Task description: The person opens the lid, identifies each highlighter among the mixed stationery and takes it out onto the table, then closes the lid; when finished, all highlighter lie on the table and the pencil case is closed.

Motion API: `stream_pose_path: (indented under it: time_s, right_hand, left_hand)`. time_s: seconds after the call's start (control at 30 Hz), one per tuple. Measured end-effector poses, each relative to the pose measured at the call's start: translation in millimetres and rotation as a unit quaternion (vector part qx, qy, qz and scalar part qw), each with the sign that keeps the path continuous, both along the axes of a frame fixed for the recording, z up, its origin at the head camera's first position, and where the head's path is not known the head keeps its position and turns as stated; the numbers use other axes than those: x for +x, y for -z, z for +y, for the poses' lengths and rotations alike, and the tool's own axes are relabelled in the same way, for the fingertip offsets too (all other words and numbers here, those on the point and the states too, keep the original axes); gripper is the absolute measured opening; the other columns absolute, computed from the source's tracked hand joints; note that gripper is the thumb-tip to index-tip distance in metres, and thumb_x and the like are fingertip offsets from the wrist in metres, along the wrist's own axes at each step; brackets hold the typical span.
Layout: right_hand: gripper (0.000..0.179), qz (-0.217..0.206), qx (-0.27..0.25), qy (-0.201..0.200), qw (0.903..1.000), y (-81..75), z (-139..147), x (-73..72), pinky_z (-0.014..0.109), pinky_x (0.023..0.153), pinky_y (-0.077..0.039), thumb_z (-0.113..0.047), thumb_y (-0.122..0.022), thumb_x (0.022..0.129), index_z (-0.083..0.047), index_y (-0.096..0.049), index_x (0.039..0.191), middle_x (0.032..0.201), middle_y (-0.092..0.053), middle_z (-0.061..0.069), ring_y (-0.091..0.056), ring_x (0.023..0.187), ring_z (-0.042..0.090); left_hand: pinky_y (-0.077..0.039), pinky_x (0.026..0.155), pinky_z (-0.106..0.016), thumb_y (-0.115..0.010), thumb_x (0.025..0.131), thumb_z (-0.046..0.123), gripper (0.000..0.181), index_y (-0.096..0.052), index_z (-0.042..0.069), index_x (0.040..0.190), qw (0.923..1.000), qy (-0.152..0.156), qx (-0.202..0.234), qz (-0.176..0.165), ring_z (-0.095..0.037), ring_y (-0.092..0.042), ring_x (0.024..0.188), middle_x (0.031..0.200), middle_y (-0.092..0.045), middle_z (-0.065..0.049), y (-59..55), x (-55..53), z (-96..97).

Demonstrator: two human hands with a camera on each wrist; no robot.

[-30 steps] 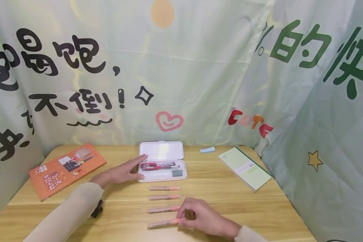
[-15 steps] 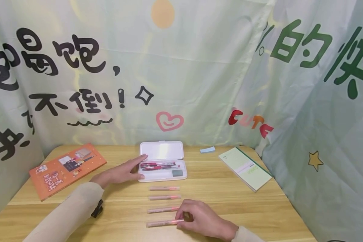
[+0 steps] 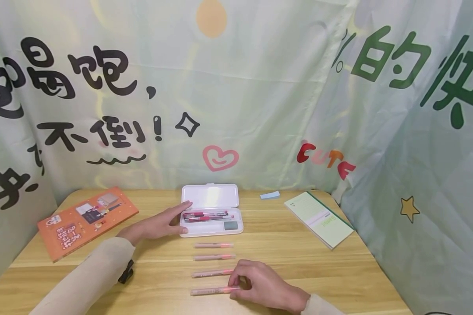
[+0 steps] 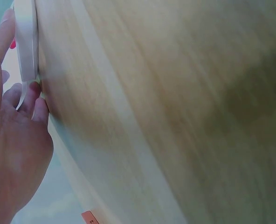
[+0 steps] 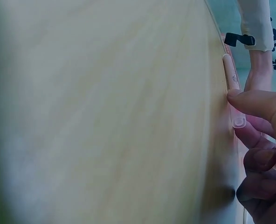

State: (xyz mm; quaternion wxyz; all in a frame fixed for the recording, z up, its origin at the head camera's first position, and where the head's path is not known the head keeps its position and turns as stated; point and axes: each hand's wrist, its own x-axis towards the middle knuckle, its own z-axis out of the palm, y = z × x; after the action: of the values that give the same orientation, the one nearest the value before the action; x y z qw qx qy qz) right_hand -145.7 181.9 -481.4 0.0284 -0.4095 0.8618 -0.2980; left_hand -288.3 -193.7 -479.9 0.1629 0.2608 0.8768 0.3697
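Observation:
My left hand point(image 3: 161, 224) holds the left side of an open white pencil case point(image 3: 205, 229), its thumb at the front corner and its fingers by the hinge; the left wrist view shows fingers curled at the case's edge point(image 4: 27, 39). Red pens point(image 3: 206, 215) and a grey-green block point(image 3: 231, 225) lie inside. Between thumb and fingers, my right hand point(image 3: 262, 286) pinches the cap end of the nearest pale pink highlighter point(image 3: 210, 291), which lies level at the table. Above it in a column are three more highlighters: one point(image 3: 210, 274), another point(image 3: 213, 257) and the farthest point(image 3: 213, 245).
An orange illustrated box or book point(image 3: 88, 223) lies at the table's left. To the right are a pale green notebook point(image 3: 319, 220) and a small blue strip point(image 3: 270, 195). A black clip-like object point(image 3: 126, 272) shows beside the left sleeve. Printed curtains point(image 3: 260, 109) stand behind the wooden table point(image 3: 284, 245).
The right hand has shifted the nearest highlighter slightly left, and it now lies straighter, more in line with the others. The left hand has stayed on the pencil case.

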Motion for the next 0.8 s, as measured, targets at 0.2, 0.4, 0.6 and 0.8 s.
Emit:
stream_pose_path:
  time_s: [0.2,0.4,0.6,0.8]
  right_hand:
    - [0.009,-0.004,-0.009,-0.002,0.9999,0.5,1.1,-1.5,0.007,0.061,-0.041,-0.033,-0.083,0.099,-0.026,-0.078,0.102,0.093,-0.068,-0.017,-0.043,0.073,-0.010]
    - [0.008,-0.024,-0.066,0.004,0.9975,-9.7,1.2,-13.9,0.013,0.063,-0.049,-0.026,-0.081,0.101,-0.021,-0.078,0.106,0.097,-0.072,-0.013,-0.052,0.074,-0.005]
    - [0.013,-0.069,-0.083,0.085,0.9905,-28.8,1.1,-51.5,0.020,0.063,-0.050,-0.028,-0.078,0.103,-0.017,-0.080,0.109,0.099,-0.073,-0.010,-0.057,0.074,0.001]
    - [0.018,-0.085,-0.099,0.131,0.9828,-39.3,-4.0,-92.6,0.022,0.064,-0.048,-0.024,-0.077,0.103,-0.009,-0.079,0.113,0.105,-0.076,-0.001,-0.061,0.081,0.011]
  left_hand:
    - [-0.009,0.134,-0.072,-0.074,0.104,0.045,0.099,-0.014,0.018,0.177,1.0000,-0.001,-0.001,-0.001,-0.044,-0.008,0.170,0.185,-0.012,-0.012,-0.4,-0.1,-0.1]
    - [-0.009,0.133,-0.072,-0.075,0.104,0.044,0.098,-0.014,0.018,0.177,1.0000,-0.001,0.000,-0.001,-0.044,-0.008,0.170,0.185,-0.012,-0.013,1.4,-0.7,-0.7]
    - [-0.008,0.133,-0.073,-0.074,0.104,0.043,0.098,-0.014,0.018,0.177,1.0000,0.000,0.002,0.004,-0.044,-0.008,0.170,0.185,-0.011,-0.013,2.2,-1.0,-1.4]
    - [-0.008,0.133,-0.073,-0.073,0.105,0.042,0.097,-0.014,0.017,0.177,1.0000,0.003,0.006,0.006,-0.044,-0.007,0.170,0.185,-0.010,-0.013,2.4,-1.1,-1.1]
